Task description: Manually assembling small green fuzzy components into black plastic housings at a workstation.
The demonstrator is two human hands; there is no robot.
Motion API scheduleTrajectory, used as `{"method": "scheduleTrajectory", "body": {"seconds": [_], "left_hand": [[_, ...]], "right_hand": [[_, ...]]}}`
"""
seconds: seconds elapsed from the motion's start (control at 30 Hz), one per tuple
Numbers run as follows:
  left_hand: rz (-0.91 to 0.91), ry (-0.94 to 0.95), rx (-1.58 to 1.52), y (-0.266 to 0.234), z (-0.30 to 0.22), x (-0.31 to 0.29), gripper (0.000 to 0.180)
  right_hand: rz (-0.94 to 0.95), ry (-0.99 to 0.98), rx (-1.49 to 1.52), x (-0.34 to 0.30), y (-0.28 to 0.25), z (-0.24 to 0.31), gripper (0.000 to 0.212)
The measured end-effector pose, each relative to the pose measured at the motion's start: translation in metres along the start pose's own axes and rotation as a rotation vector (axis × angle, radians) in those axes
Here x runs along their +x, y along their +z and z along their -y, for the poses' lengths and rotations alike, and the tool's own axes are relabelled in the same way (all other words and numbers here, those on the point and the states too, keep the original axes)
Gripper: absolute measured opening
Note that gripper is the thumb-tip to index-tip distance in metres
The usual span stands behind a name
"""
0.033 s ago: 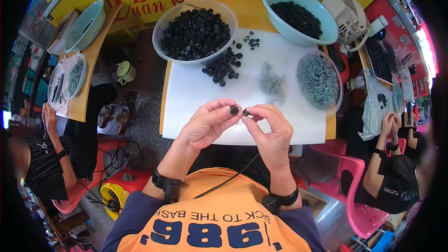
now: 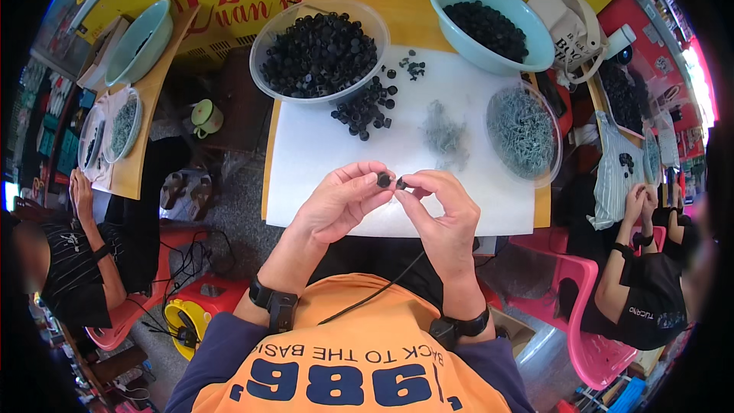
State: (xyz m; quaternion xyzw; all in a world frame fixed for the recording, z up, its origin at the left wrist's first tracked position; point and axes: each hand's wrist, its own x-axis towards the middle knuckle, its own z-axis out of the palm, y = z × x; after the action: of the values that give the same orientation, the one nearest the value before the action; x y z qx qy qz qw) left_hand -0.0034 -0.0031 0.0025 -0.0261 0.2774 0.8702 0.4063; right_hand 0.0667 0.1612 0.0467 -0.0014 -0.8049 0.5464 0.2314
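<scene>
Over the near edge of the white sheet (image 2: 329, 183), my left hand (image 2: 340, 199) pinches a small round black plastic cap (image 2: 384, 180) between thumb and fingers. Close beside it, my right hand (image 2: 443, 203) grips a smaller black plastic piece (image 2: 401, 183) in its fingertips. Fingers partly cover both pieces, and I cannot tell whether they touch. Beyond my hands lies a loose heap of small silvery screws (image 2: 445, 136). A scatter of black caps (image 2: 363, 111) spreads beside a clear bowl (image 2: 260, 76) full of similar black parts.
A pale blue basin (image 2: 539, 50) of black pieces stands at the back right, above a clear round tray of screws (image 2: 524, 134). Several tiny black bits (image 2: 413, 69) lie at the back. People work at side tables left and right; a pink chair (image 2: 585, 298) is at right.
</scene>
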Motion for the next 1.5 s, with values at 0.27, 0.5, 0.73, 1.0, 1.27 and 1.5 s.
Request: {"method": "scheduleTrajectory", "body": {"seconds": [0.27,0.5,0.73,1.0,1.27,1.5], "left_hand": [[0.018,0.011,0.031,-0.0021,0.0032,0.0011,0.017],[0.027,0.029,0.044,0.0010,0.0035,0.0005,0.014],[0.038,0.039,0.084,0.0012,0.0052,0.0018,0.013],[0.032,0.045,0.070,-0.0014,0.0066,0.0026,0.014],[0.025,0.046,0.089,-0.0026,0.0081,0.0018,0.014],[0.005,0.056,0.112,-0.0013,0.0088,0.0027,0.014]], "right_hand": [[0.024,-0.038,-0.083,-0.0013,0.0018,-0.0005,0.025],[0.044,-0.031,-0.092,-0.0021,0.0018,-0.0008,0.024],[0.043,-0.025,-0.085,-0.0048,0.0027,-0.0035,0.024],[0.041,-0.020,-0.132,-0.0055,0.0004,-0.0020,0.024],[0.055,-0.013,-0.113,-0.0048,0.0030,-0.0018,0.023],[0.083,-0.002,-0.094,-0.0056,0.0028,-0.0079,0.023]]}}
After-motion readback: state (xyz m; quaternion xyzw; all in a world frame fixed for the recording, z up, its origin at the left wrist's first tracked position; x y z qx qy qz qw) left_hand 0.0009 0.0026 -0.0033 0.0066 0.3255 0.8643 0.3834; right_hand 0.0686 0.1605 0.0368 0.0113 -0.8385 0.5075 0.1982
